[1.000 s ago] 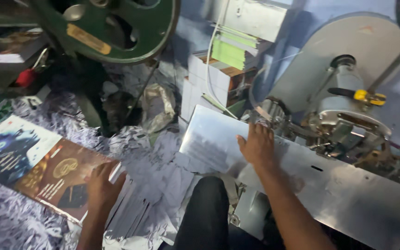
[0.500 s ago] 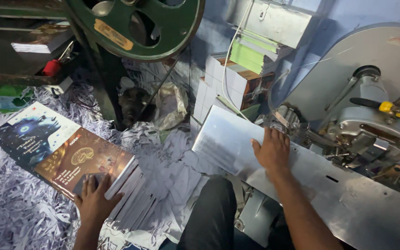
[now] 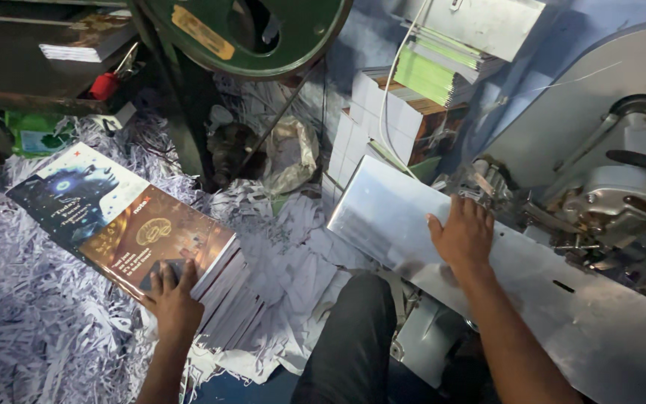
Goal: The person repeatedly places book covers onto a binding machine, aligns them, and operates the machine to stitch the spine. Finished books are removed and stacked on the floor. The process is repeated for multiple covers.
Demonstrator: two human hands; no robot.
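Left hand: the left hand (image 3: 172, 299) lies palm down on the near corner of the top book (image 3: 117, 217), fingers spread flat over the cover; its grip is wide and closes on nothing.
Right hand: the right hand (image 3: 463, 233) rests flat on the metal plate (image 3: 562, 314), fingers splayed towards the machine (image 3: 614, 202); this grip too is wide, pressing rather than clasping.
Top book: a glossy printed cover, dark blue with a pale glowing figure at the far end and reddish brown with a gold round emblem at the near end; it lies face up and slanted.
Book stack: the book tops a fanned stack of books (image 3: 226, 299) whose white page edges show along the right side; the stack sits on the floor amid shredded paper (image 3: 31, 329).
Metal plate: a long, shiny sheet running from the middle towards the lower right, with a small slot in it.
Knee: a dark trouser leg (image 3: 353, 337) sits between the two arms.
Farther off: a green wheel (image 3: 263, 37) at the top, and white stacked bundles (image 3: 383, 112), probably more printed sheets, beside the plate's far end.
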